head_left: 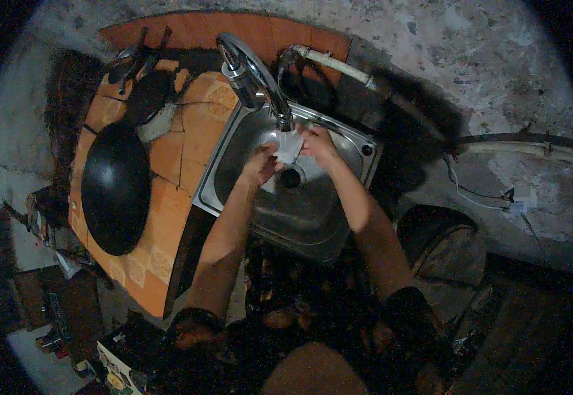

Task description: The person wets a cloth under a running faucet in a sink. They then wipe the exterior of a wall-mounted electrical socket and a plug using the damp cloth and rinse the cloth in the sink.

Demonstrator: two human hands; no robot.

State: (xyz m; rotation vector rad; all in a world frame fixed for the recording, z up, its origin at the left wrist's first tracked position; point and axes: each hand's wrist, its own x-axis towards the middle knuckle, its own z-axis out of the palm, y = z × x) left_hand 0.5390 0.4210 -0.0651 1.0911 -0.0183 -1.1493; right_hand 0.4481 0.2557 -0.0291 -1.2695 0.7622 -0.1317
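Both my hands are over a stainless steel sink (293, 220), just under the mouth of a curved chrome faucet (266, 72). Between them is a whitish, bright patch (290, 147); whether it is running water, a wet white thing or both, I cannot tell. My left hand (261, 164) is at its left side with the fingers curled in toward it. On its right side, my right hand (317, 146) has bent fingers pressed close to it. The round drain (289, 178) shows dark just below the hands.
Left of the sink is an orange tiled counter (171, 161) with a large black wok (116, 187) and dark pans (148, 89). A pale pipe (339, 66) runs along the wall behind. A dark rounded container (447, 243) stands at the right.
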